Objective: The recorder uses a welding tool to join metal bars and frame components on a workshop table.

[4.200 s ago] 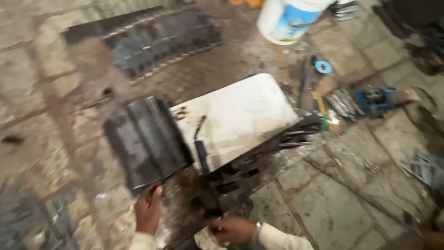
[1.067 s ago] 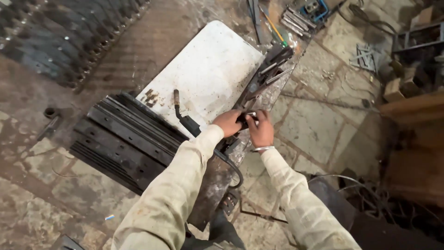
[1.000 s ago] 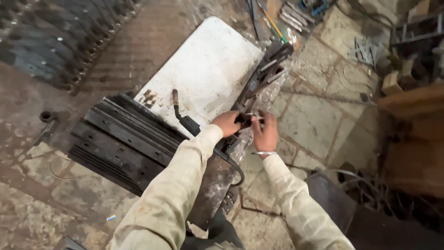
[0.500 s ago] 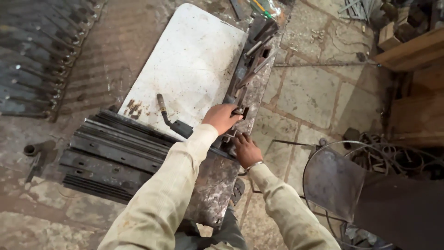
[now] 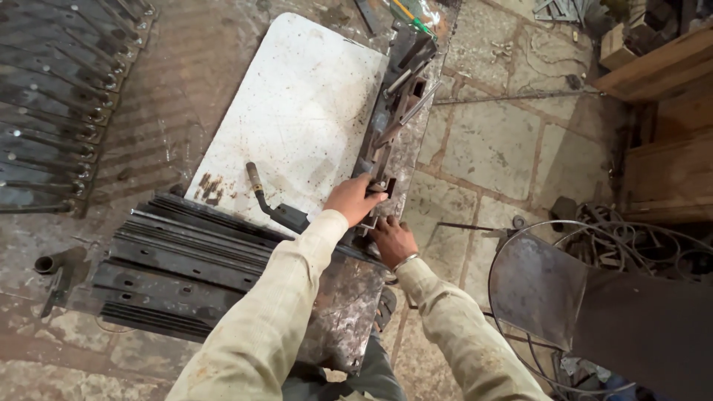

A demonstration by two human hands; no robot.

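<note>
A long dark assembly of metal bars (image 5: pixel 395 111) lies along the right edge of a worn white metal plate (image 5: pixel 297 104). My left hand (image 5: pixel 353 200) grips the near end of this assembly, its fingers curled over a small bracket. Just below it, my right hand (image 5: pixel 392 239) holds the same end from the side, fingers pressed to the metal, a bangle on the wrist. A black welding torch handle (image 5: pixel 261 191) lies on the plate just left of my left hand.
A stack of dark drilled metal strips (image 5: pixel 186 256) lies at the left of my arms. More metal pieces (image 5: pixel 52 111) line the far left. A round metal sheet (image 5: pixel 536 291), wire coils (image 5: pixel 639 245) and wooden crates (image 5: pixel 668 148) stand at the right on the stone floor.
Both hands have slid toward the near end of the bar assembly. My right hand has dropped below and behind the left one. The view has shifted toward the plate.
</note>
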